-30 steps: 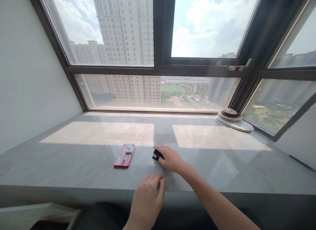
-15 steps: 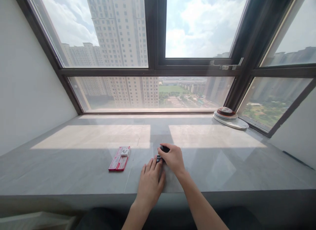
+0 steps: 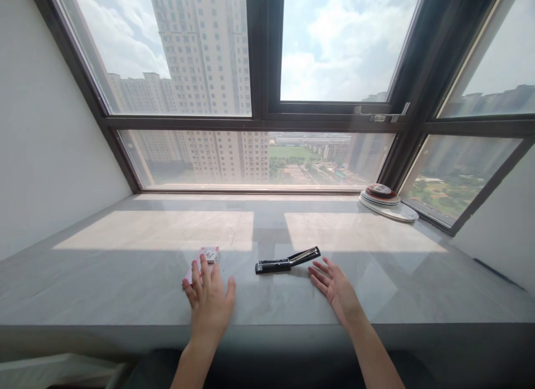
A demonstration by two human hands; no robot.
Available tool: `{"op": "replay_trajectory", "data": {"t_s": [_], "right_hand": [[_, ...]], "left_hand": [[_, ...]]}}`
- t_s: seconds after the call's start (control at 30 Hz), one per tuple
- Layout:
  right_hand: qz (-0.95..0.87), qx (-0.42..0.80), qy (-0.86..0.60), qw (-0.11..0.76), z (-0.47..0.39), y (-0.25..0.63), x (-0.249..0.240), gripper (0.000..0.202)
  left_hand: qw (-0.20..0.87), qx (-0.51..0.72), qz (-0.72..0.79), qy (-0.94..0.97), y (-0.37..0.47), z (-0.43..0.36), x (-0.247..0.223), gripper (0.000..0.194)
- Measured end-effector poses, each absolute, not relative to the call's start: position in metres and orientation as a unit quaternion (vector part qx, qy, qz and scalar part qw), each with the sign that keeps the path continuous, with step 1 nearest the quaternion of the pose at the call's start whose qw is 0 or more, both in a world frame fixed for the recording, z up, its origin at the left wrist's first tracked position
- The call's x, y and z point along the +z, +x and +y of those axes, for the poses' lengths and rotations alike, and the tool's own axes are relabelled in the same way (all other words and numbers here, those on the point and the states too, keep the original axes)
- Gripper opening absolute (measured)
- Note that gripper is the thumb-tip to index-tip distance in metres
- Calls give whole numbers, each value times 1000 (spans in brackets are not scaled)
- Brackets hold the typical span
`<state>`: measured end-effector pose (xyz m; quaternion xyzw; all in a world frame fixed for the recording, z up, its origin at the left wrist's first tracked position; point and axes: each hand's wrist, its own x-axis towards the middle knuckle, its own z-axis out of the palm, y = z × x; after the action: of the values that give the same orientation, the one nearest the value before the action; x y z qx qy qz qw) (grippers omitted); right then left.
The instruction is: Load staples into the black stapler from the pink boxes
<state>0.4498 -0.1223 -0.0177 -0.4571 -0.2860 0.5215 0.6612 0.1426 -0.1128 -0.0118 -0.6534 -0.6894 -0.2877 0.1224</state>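
A black stapler (image 3: 273, 266) lies opened out on the grey stone sill (image 3: 137, 300), its upper arm swung to the right and slightly raised. Just beyond its right end, my right hand (image 3: 334, 288) holds nothing, fingers apart. My left hand (image 3: 209, 300) is spread over the red and white flat box (image 3: 189, 276) at the left, partly covering it; whether the fingers touch it is unclear. A small white box (image 3: 212, 254) sits at the far end of the flat box, beyond the fingertips.
Stacked round plates or discs (image 3: 382, 195) stand in the far right corner by the window frame. A thin dark strip (image 3: 499, 273) lies along the right wall. The sill's front edge runs below my hands.
Both hands have moved apart from the stapler, left hand to the boxes, right hand rightward. The stapler, mostly covered before, now shows opened out.
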Motion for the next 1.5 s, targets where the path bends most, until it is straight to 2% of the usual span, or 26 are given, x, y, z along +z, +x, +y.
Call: {"op": "replay_trajectory", "data": {"t_s": [0.13, 0.27, 0.4, 0.53, 0.67, 0.83, 0.97, 1.1, 1.23, 1.3, 1.4, 1.5], "right_hand": [[-372, 488, -555, 561, -145, 448, -18, 51], [-450, 459, -592, 487, -147, 442, -16, 47], [-526, 414, -622, 407, -141, 430, -12, 42], [-605, 433, -579, 334, -131, 406, -6, 37], [-626, 453, -548, 321, -119, 396, -8, 29], [-601, 464, -562, 328, -114, 406, -16, 29], [-618, 477, -539, 317, -114, 400, -17, 35], [-626, 434, -564, 318, -110, 404, -17, 37], [-626, 425, -597, 265, -108, 436, -13, 38], [-630, 384, -629, 244, -110, 449, -6, 35], [-656, 257, -663, 251, -113, 448, 11, 26], [-736, 196, -605, 232, -111, 426, 30, 17]], "left_hand": [[103, -246, -676, -687, 115, -117, -27, 32], [58, -313, -602, -732, 107, -121, -30, 33], [-59, -361, -510, -778, 126, -124, -18, 32], [-164, -350, -433, -814, 171, -127, -7, 22], [-207, -351, -386, -828, 196, -125, 1, 23], [-177, -344, -447, -806, 175, -121, -1, 47], [-220, -337, -459, -792, 168, -117, -7, 51], [-242, -342, -447, -791, 179, -110, -10, 54], [-255, -353, -444, -783, 181, -108, -12, 48], [-250, -355, -449, -781, 180, -108, -13, 48], [-245, -350, -459, -779, 180, -110, -15, 51], [-243, -343, -462, -781, 181, -111, -14, 52]]}}
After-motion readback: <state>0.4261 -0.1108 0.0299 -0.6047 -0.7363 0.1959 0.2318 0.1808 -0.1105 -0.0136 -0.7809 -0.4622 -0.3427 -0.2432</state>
